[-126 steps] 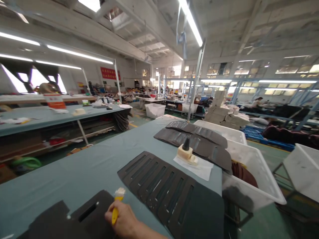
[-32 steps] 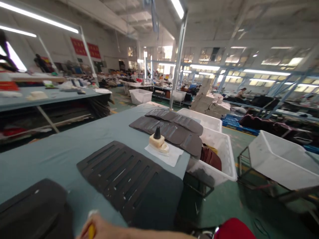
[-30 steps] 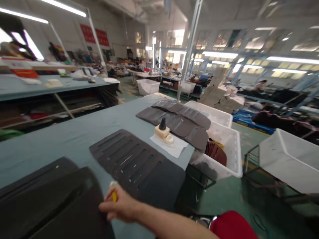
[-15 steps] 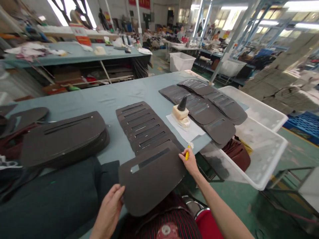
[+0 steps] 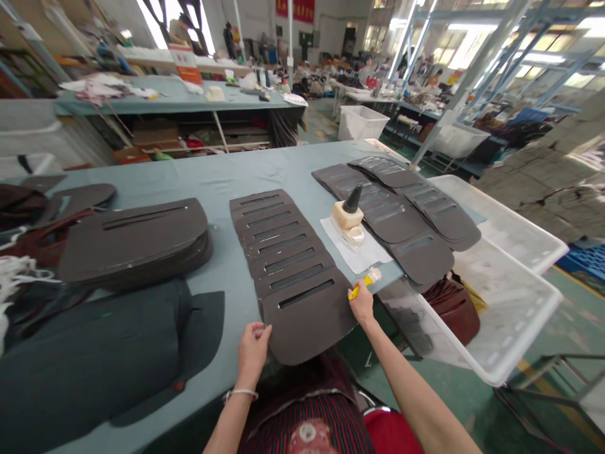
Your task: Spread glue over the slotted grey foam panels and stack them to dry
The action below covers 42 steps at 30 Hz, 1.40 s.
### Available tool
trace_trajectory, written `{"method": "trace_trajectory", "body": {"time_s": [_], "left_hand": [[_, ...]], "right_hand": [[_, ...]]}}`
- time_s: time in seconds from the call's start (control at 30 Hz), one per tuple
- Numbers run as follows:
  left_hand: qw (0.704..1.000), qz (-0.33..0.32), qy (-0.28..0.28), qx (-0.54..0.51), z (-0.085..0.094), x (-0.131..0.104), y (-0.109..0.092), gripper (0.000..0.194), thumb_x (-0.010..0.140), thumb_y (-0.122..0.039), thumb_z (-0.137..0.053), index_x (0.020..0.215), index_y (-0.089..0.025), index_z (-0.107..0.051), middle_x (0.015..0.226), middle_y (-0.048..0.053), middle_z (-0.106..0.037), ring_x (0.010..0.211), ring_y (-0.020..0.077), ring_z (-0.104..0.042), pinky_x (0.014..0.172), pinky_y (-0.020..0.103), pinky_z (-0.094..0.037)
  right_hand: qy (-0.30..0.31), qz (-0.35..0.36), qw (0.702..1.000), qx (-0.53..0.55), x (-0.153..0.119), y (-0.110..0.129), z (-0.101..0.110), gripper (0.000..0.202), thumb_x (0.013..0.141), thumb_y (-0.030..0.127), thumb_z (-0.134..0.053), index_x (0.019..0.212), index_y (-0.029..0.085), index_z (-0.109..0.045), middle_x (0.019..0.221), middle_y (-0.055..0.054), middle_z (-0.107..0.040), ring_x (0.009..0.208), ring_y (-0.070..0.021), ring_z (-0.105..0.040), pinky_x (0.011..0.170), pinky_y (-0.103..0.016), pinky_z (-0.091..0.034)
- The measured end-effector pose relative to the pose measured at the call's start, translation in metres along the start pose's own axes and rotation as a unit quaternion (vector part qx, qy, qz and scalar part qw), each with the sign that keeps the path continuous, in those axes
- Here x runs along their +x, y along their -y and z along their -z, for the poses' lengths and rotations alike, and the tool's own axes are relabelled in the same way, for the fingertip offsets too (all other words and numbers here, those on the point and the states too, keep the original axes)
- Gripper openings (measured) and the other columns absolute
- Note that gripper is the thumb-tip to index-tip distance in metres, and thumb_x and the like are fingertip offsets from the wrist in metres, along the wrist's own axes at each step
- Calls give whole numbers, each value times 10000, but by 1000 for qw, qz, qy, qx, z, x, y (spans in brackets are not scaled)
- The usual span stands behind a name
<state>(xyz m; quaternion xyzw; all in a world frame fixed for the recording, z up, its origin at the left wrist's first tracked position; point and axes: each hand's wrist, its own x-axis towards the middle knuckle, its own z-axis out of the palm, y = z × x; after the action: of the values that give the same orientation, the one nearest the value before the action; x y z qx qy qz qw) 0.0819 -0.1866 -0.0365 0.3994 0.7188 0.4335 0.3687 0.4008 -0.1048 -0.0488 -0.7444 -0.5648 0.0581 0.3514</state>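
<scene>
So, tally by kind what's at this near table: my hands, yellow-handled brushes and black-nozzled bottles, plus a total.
Hands: 2
Yellow-handled brush: 1
Black-nozzled bottle: 1
Total: 4

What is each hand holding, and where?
The right hand holds the brush by its yellow handle; the left hand pinches the left edge of the nearest dark panel.
</scene>
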Motion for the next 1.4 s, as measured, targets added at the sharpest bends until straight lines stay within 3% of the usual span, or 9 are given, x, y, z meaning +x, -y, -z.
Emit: {"method": "trace_trajectory", "body": {"time_s": [0.2, 0.5, 0.97, 1.4], "left_hand": [[992, -54, -25, 110, -4, 4, 4, 369, 693, -514, -555, 900, -211, -521, 679, 24, -657, 658, 220, -618, 663, 334, -424], [990, -50, -19, 128, -5, 4, 1, 220, 725, -399, -552, 849, -222, -510, 649, -8, -643, 643, 176, -606, 657, 288, -407], [997, -32, 5, 69, -1, 3, 4, 268, 700, -415, -586, 853, -207, -513, 608, -27, -646, 574, 141, -586, 625, 261, -419], [991, -16, -11, 135, -3, 7, 9, 283, 684, -439, -608, 828, -229, -485, 642, -13, -654, 640, 180, -618, 645, 280, -398]], "right_hand": [[15, -7, 999, -35, 4, -3, -8, 129, 806, 262, -528, 910, 189, -508, 701, 12, -520, 613, -134, -467, 589, -228, -264], [24, -39, 994, -102, 8, -2, -13, 183, 818, 298, -590, 943, 190, -511, 675, 38, -469, 560, -90, -339, 568, -223, -185], [35, -48, 994, -87, 11, -3, -8, 178, 804, 309, -580, 920, 192, -511, 664, 40, -461, 548, -89, -305, 563, -222, -191], [19, -32, 997, -68, 9, -4, -9, 185, 779, 288, -589, 922, 190, -523, 675, 36, -475, 552, -91, -334, 569, -219, -207]]}}
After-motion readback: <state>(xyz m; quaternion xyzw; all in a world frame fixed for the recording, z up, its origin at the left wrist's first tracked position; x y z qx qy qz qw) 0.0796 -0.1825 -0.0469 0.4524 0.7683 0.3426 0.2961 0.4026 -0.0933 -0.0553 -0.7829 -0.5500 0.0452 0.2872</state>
